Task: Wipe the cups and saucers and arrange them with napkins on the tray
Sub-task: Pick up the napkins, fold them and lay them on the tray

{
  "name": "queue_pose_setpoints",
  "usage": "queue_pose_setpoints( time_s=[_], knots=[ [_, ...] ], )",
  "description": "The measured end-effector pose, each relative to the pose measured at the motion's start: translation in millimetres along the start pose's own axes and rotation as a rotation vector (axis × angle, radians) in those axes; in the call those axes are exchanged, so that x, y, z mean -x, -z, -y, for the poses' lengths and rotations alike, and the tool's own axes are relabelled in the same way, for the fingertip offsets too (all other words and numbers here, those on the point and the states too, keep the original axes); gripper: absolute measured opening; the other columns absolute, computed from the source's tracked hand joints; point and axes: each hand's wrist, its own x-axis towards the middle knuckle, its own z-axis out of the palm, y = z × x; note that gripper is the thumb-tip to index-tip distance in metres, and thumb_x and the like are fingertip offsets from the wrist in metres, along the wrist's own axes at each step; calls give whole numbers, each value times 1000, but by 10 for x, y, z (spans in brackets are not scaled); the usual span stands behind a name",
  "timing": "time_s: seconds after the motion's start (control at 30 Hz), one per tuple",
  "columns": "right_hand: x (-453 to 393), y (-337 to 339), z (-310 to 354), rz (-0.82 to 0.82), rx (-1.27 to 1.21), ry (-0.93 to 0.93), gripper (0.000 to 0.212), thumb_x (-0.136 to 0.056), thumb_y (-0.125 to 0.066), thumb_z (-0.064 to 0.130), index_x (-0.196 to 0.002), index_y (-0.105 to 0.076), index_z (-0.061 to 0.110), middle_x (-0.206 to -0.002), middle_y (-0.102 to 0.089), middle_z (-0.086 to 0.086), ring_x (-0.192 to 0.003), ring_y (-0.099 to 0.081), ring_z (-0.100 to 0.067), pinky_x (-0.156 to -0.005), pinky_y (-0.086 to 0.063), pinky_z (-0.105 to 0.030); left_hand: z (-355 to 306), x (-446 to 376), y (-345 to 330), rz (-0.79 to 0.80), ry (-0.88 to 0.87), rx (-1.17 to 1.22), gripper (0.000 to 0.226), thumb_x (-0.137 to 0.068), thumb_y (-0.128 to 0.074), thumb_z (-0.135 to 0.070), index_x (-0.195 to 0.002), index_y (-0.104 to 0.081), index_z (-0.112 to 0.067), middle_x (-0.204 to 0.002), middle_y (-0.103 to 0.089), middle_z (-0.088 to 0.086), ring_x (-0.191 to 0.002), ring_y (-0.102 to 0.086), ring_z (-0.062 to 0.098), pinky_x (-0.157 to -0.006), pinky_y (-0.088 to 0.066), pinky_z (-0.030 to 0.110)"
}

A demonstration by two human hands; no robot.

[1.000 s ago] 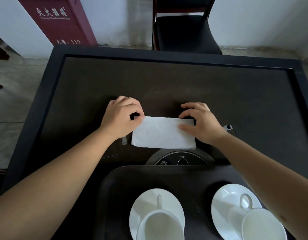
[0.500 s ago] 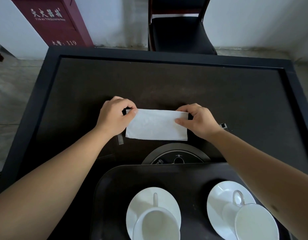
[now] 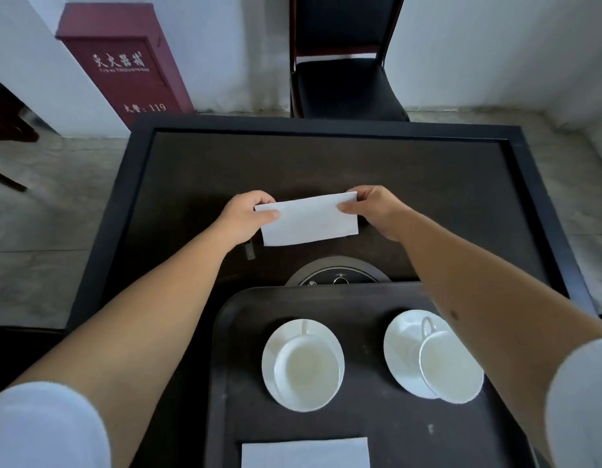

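A folded white napkin point(image 3: 309, 219) is held up over the dark table. My left hand point(image 3: 245, 216) pinches its left end and my right hand point(image 3: 373, 207) pinches its right end. Nearer to me lies a dark tray point(image 3: 357, 298). On it stand two white cups on white saucers: the left cup point(image 3: 306, 366) on its saucer point(image 3: 276, 390), the right cup point(image 3: 450, 366) on its saucer point(image 3: 402, 346). A second folded napkin point(image 3: 306, 452) lies flat on the tray's near part.
The dark table point(image 3: 326, 163) has a raised black rim. A round black disc point(image 3: 336, 275) sits in it just beyond the tray. A small grey piece point(image 3: 248, 251) lies below my left hand. A black chair point(image 3: 346, 82) and a red cabinet point(image 3: 123, 62) stand beyond.
Both hands have lifted the napkin off the table, its right end now higher. The view has tilted down, bringing the second napkin on the tray into sight.
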Motion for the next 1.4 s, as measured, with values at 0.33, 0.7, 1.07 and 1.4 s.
queue_pose_setpoints(
  time_s=[0.33, 0.7, 1.07, 1.4],
  knots=[
    [931, -13, 409, -177, -211, 96, 10, -86, -73, 14, -96, -73, 15, -94, -76, -2, -93, -71, -27, -77, -59, -39, -674, 861, 162, -118, -33, 232, 5, -89, -61, -23, -92, -63, -25, -96, -66, 1, -89, -62, 18, -72, -51, 34],
    [2602, -362, 628, -273, -385, 296, 13, -81, -72, 20, -91, -73, 11, -99, -70, -25, -87, -68, -35, -79, -55, -52, -1005, 2345, 184, 48, -39, 696, 19, -92, -62, -13, -110, -67, -15, -109, -74, 7, -102, -70, 26, -89, -54, 46],
    [3686, -755, 126, -346, -343, 196, 5, -85, -69, 17, -86, -73, 13, -89, -72, -8, -82, -65, -24, -71, -54, -42, -723, 3559, -193, -47, 31, 631, 17, -94, -60, -15, -106, -70, -22, -105, -75, -3, -97, -71, 17, -85, -57, 40],
    [3911, -1150, -279, -354, -358, 86, 6, -90, -66, 11, -91, -72, 12, -95, -73, -9, -94, -68, -31, -86, -55, -49, -285, 3924, -358, -78, 150, 524, 11, -95, -59, -22, -102, -68, -22, -99, -73, 0, -93, -69, 22, -80, -59, 43]
  ],
)
